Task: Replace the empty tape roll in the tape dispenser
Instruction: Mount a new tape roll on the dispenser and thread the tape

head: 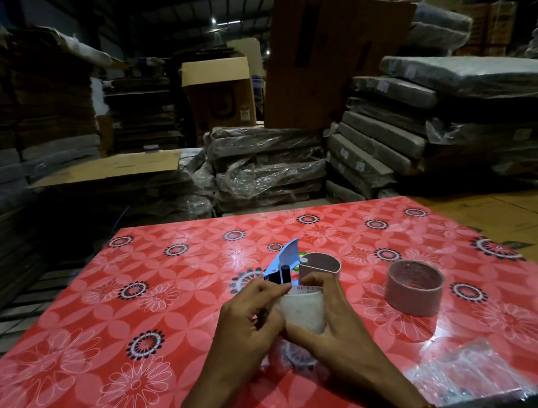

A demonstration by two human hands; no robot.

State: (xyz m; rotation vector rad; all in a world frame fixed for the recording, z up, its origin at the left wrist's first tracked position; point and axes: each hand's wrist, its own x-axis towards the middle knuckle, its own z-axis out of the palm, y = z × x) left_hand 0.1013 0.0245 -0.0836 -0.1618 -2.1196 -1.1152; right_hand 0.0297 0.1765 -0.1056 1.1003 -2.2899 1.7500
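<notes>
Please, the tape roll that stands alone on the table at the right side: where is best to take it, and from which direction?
Take the tape roll across its outer wall, fingers coming from above. It lies flat with the open core facing up, apart from both hands and the crumpled plastic wrap, so thumb and fingers can likely close on opposite sides freely.
</notes>
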